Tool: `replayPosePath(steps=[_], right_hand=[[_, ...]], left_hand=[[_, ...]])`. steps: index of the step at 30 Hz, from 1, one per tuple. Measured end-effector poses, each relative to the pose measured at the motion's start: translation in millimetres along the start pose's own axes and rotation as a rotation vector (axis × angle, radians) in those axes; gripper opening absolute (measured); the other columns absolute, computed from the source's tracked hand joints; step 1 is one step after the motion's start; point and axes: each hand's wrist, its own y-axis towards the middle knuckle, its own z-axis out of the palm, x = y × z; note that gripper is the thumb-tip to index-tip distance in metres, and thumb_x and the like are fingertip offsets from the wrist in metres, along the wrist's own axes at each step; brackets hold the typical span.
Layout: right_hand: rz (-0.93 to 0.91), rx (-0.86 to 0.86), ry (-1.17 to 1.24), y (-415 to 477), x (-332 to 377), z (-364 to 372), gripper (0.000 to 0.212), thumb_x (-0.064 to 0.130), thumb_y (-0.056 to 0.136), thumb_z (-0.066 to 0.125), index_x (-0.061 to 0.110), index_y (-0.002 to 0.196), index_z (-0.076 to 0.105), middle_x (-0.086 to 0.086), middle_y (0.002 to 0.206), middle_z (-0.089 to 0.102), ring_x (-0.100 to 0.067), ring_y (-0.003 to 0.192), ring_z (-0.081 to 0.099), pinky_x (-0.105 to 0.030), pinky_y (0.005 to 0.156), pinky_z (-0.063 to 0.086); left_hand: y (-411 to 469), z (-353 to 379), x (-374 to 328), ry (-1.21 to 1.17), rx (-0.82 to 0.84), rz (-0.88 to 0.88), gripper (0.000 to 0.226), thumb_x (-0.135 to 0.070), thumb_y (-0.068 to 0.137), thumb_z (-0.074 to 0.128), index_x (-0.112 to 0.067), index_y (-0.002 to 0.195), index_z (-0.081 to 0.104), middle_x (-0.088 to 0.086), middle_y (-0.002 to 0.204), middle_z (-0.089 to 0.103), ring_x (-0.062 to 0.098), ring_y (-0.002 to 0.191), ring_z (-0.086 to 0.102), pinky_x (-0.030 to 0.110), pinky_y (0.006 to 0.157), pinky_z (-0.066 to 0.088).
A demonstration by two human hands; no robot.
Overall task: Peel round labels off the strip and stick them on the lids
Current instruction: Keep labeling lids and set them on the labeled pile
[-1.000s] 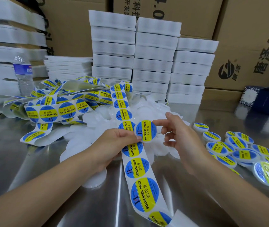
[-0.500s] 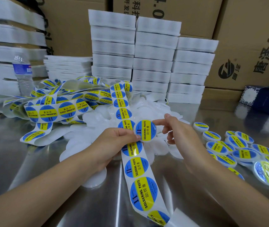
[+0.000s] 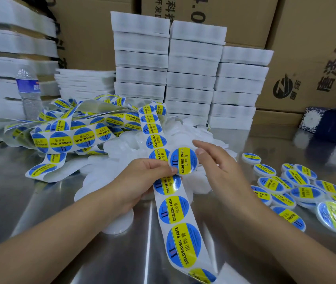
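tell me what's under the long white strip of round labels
The white label strip passes over a pile of white plastic lids farther off and shiny steel table nearer; anything directly beneath is covered.
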Motion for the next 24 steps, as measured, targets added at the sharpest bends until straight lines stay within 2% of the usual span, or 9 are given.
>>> replayPosePath(steps=[3,5,7,9,11,14,16,20,24], right_hand=[[0.020,0.105,0.024,-2.7,0.4,3.6,0.033,0.046,0.088,0.050,0.042,0.121,0.051,0.013,0.091,0.059,0.002,0.078,0.053,-0.005,0.066,0.041],[0.022,0.144,0.022,-4.8,-0.1,5.5,0.033,0.049,0.086,0.053,0.043,0.118,0.048,0.013,0.085,0.063,0.006,0.072,0.054,-0.007,0.063,0.042],[0.021,0.139,0.039,-5.0,-1.0,5.3,0.028,0.050,0.082,0.057,0.040,0.107,0.051,0.025,0.084,0.064,0.009,0.071,0.057,-0.006,0.061,0.042],[0.044,0.138,0.034,-4.5,-2.6,4.4,0.031,0.056,0.076,0.059,0.036,0.099,0.054,0.029,0.083,0.064,0.007,0.073,0.060,-0.009,0.061,0.045],[0.076,0.170,0.012,-3.8,-5.6,4.7,0.038,0.061,0.072,0.060,0.035,0.099,0.057,0.023,0.085,0.066,0.003,0.077,0.064,-0.018,0.069,0.052],[0.107,0.215,0.000,-3.2,-7.4,5.9,0.046,0.064,0.069,0.060,0.032,0.101,0.061,0.015,0.090,0.069,-0.002,0.083,0.066,-0.029,0.078,0.055],[0.100,0.222,-0.001,-2.2,-6.6,5.0,0.046,0.064,0.068,0.062,0.031,0.099,0.063,0.014,0.088,0.070,-0.002,0.082,0.066,-0.028,0.076,0.055],[0.100,0.219,-0.001,-2.0,-4.2,2.9,0.058,0.075,0.055,0.059,0.030,0.091,0.065,0.014,0.081,0.070,-0.002,0.073,0.066,-0.021,0.065,0.053],[0.128,0.154,0.004,1.0,-7.0,2.8,0.058,0.073,0.054,0.063,0.022,0.082,0.068,0.002,0.075,0.071,-0.017,0.070,0.067,-0.035,0.065,0.054]], left_hand=[[-2.5,1.6,-0.2,-0.015,0.019,0.023,0.011,-0.023,0.081,0.069,-0.019,0.076,0.078,0.001,0.077,0.075,0.009,0.066,0.069,0.017,0.056,0.052],[-3.0,1.8,0.0,0.012,0.029,0.048,0.012,-0.024,0.080,0.070,-0.020,0.072,0.077,-0.001,0.073,0.074,0.007,0.062,0.068,0.012,0.053,0.048],[-3.1,2.1,0.0,0.066,0.052,0.078,0.009,-0.029,0.074,0.074,-0.021,0.074,0.077,0.002,0.076,0.075,0.009,0.068,0.068,0.014,0.060,0.050],[-3.7,2.4,0.6,0.102,0.080,0.122,0.020,-0.034,0.065,0.080,-0.021,0.080,0.078,0.007,0.083,0.076,0.014,0.075,0.069,0.020,0.070,0.052],[-4.9,2.8,1.1,0.120,0.097,0.185,0.023,-0.033,0.061,0.079,-0.022,0.081,0.079,0.004,0.081,0.076,0.011,0.074,0.070,0.018,0.068,0.053],[-5.4,2.9,1.3,0.204,0.070,0.283,0.009,-0.018,0.068,0.079,-0.023,0.077,0.078,-0.001,0.075,0.075,0.006,0.069,0.069,0.015,0.066,0.052],[-5.6,3.4,2.1,0.232,0.041,0.316,0.014,-0.010,0.070,0.079,-0.024,0.073,0.078,-0.003,0.071,0.074,0.004,0.065,0.067,0.013,0.062,0.050],[-7.6,5.8,2.0,0.235,0.040,0.335,0.012,-0.011,0.069,0.080,-0.022,0.071,0.078,-0.004,0.070,0.074,0.002,0.063,0.066,0.012,0.061,0.049],[-7.4,7.2,2.5,0.243,0.041,0.335,0.006,-0.020,0.064,0.081,-0.019,0.067,0.077,-0.005,0.065,0.070,0.002,0.059,0.062,0.012,0.059,0.048]])
